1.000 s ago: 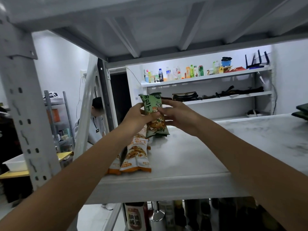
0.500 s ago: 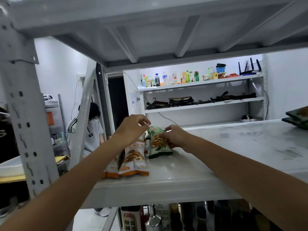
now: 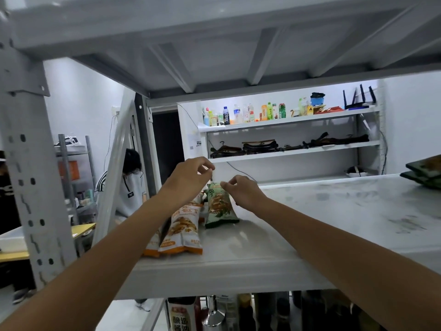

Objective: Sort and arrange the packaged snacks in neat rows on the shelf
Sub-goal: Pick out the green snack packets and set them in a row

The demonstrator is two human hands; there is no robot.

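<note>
A green snack packet (image 3: 218, 206) lies flat on the white shelf board (image 3: 298, 235), its top end pointing away from me. My right hand (image 3: 242, 191) pinches that packet's far top corner with thumb and fingertips. To its left lie two orange snack packets (image 3: 183, 226) side by side, partly under my left forearm. My left hand (image 3: 191, 176) hovers above them with loosely curled fingers and nothing in it. More green packets (image 3: 424, 173) are stacked at the shelf's far right edge.
The shelf above forms a low ceiling over my hands. A perforated grey upright post (image 3: 28, 187) stands at the left. Sauce bottles (image 3: 181, 321) fill the shelf below. A person (image 3: 130, 187) stands behind the rack at the left. A back wall shelf (image 3: 286, 120) carries drink bottles.
The green packet, held upright in both hands a second ago, now lies flat beside the orange ones. My left hand let go and lifted; my right hand slid to the packet's top corner.
</note>
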